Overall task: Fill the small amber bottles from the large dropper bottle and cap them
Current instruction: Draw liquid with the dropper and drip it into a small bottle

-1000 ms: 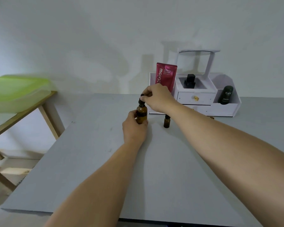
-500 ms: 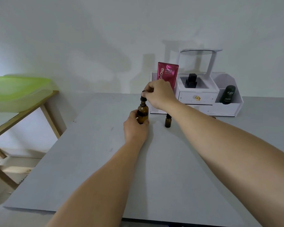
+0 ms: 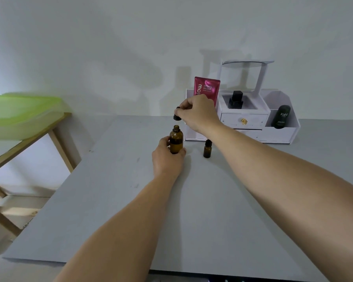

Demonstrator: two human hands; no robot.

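The large amber dropper bottle (image 3: pixel 176 140) stands upright on the grey table (image 3: pixel 192 210), its neck open. My left hand (image 3: pixel 166 159) grips its lower body from the near side. My right hand (image 3: pixel 198 113) is raised just above and right of the neck, pinching the black dropper cap (image 3: pixel 176 117), which is clear of the bottle. Whether a glass pipette hangs under the cap I cannot tell. One small amber bottle (image 3: pixel 207 149) with a black cap stands to the right of the large one, partly behind my right forearm.
A white cosmetic organiser (image 3: pixel 253 127) sits at the table's back edge against the wall, holding a pink tube (image 3: pixel 207 88), a black perfume bottle (image 3: pixel 235 100) and a dark Kahf bottle (image 3: pixel 281 117). A wooden table with a green cover (image 3: pixel 22 110) stands at the left.
My right hand has lifted the black dropper cap off the large bottle's neck; a gap now shows between them. My left hand still holds the bottle in place.
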